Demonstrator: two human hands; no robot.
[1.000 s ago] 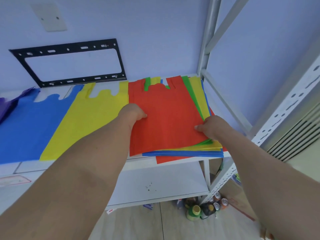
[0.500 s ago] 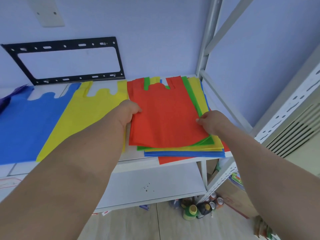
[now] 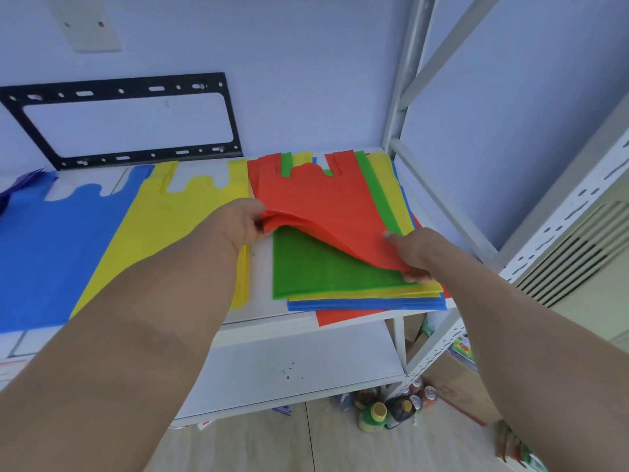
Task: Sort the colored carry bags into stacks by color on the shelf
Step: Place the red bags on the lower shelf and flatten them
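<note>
Pale blue wall behind, with a black bracket [image 3: 126, 124] leaning against it; white metal shelf [image 3: 265, 274] in front, seen from above.

Red bag [image 3: 326, 206] tops a mixed pile [image 3: 367, 298] at the right end of the shelf. Its long axis runs near to far, handles at the far end by the wall. Near edge is peeled up off the pile, far end lies flat.

Left hand [image 3: 238, 223] pinches the bag's lifted left edge, fingers curled round it. Right hand [image 3: 413, 253] pinches the near right corner, thumb on top, fingers under. Both hands sit at the near half of the bag, so the free length trails away toward the wall.

Under it: green bag [image 3: 323, 267], then yellow and blue layers, with another red one poking out at the near edge underneath.

Sorted stacks lie to the left: yellow stack [image 3: 170, 219] just beside the pile, blue stack [image 3: 51, 253] further left, something purple [image 3: 20, 183] at the far left edge, mostly cut off. No red stack shows.

Judgement: the red bag likely needs its own spot; bare shelf in view is only the narrow strip between pile and yellow stack, nearer the left hand.

Lower shelf board [image 3: 289, 366] visible; bottles and cans [image 3: 391, 407] on the floor below.
</note>
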